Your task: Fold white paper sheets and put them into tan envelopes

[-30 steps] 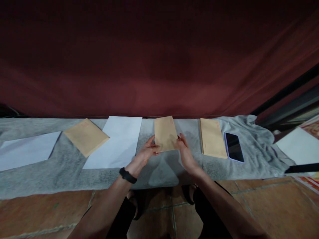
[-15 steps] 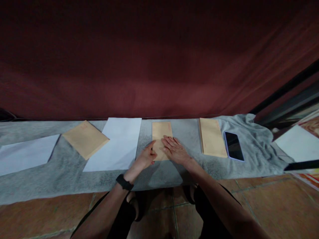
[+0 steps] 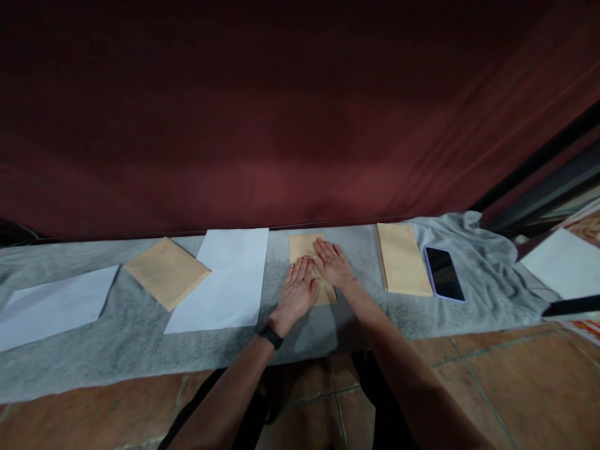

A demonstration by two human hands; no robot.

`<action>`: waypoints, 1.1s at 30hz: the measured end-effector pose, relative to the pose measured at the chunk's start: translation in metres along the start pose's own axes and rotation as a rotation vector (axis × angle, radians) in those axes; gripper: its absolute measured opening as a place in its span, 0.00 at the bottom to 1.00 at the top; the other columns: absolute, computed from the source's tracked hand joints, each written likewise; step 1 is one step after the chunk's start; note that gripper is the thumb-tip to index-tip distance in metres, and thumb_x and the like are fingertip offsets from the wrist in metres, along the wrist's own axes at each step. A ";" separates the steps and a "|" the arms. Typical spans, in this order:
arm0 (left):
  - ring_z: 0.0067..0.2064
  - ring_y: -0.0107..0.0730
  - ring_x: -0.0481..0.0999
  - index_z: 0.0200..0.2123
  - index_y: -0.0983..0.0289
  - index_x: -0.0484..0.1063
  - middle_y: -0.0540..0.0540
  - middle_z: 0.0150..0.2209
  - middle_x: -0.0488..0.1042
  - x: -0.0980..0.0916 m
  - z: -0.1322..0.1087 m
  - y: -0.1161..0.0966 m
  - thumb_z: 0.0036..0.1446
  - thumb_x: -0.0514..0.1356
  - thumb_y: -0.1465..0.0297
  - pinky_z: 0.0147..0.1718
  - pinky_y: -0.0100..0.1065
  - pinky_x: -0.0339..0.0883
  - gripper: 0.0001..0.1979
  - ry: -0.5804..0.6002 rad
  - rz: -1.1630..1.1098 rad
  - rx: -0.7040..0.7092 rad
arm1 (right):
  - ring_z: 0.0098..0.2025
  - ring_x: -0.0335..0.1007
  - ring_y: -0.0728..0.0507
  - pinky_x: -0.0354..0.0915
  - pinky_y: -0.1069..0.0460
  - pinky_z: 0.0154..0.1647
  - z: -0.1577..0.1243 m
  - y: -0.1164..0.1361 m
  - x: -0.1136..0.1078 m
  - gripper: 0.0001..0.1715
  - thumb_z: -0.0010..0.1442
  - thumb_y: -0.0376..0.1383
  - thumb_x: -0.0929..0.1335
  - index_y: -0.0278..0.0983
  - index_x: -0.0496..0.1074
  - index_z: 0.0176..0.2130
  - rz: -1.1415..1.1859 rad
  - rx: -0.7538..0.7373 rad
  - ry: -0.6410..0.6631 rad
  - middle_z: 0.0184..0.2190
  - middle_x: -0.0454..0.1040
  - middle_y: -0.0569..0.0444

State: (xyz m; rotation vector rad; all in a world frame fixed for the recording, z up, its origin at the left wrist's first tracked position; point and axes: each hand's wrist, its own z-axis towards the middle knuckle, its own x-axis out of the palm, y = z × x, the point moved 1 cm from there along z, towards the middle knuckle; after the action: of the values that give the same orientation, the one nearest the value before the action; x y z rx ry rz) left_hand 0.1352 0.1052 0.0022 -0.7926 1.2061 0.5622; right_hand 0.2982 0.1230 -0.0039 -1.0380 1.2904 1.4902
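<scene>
A brown envelope (image 3: 302, 244) lies upright in front of me on a grey cloth. My left hand (image 3: 297, 292) rests flat on its left and middle part, fingers stretched out. Flat on the upper right part of the same envelope is my right hand (image 3: 333, 263), its fingers also extended. The two hands nearly meet, and between them they cover much of the envelope. To the left is a white sheet (image 3: 229, 275), with a second brown envelope (image 3: 167, 272) overlapping its left edge.
A stack of brown envelopes (image 3: 404, 259) lies on the right, beside a phone (image 3: 444, 274). Another white sheet (image 3: 59, 305) is at the far left. The grey cloth (image 3: 140, 350) ends at a tiled floor; a dark red surface rises behind.
My left hand has moved right from the envelope's left edge onto it and opened flat. My right hand has shifted slightly up. The view has tilted a little.
</scene>
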 end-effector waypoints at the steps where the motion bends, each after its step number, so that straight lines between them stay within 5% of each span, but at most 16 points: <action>1: 0.73 0.44 0.51 0.70 0.72 0.54 0.66 0.71 0.56 0.002 0.002 0.001 0.70 0.45 0.66 0.71 0.49 0.46 0.29 0.000 0.003 0.003 | 0.75 0.46 0.40 0.42 0.39 0.75 0.001 0.000 0.000 0.34 0.75 0.44 0.49 0.33 0.53 0.72 0.009 0.000 -0.006 0.73 0.50 0.47; 14: 0.74 0.43 0.51 0.71 0.68 0.55 0.61 0.72 0.57 0.004 0.028 0.013 0.69 0.43 0.68 0.71 0.48 0.43 0.29 0.028 -0.011 -0.043 | 0.75 0.43 0.41 0.38 0.39 0.76 -0.022 0.001 0.002 0.35 0.74 0.46 0.49 0.35 0.52 0.72 0.048 -0.118 0.053 0.73 0.50 0.49; 33: 0.75 0.44 0.44 0.72 0.72 0.48 0.66 0.73 0.50 0.008 -0.013 0.008 0.69 0.44 0.64 0.71 0.49 0.44 0.32 0.066 0.040 0.110 | 0.75 0.42 0.42 0.38 0.39 0.76 -0.071 0.010 0.000 0.34 0.74 0.46 0.53 0.35 0.51 0.72 0.068 -0.214 0.052 0.73 0.49 0.47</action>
State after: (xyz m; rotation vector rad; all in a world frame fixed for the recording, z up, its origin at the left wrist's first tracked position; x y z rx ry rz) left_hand 0.1233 0.0999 -0.0095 -0.6998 1.3051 0.5008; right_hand 0.2917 0.0521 -0.0086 -1.1874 1.2325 1.6909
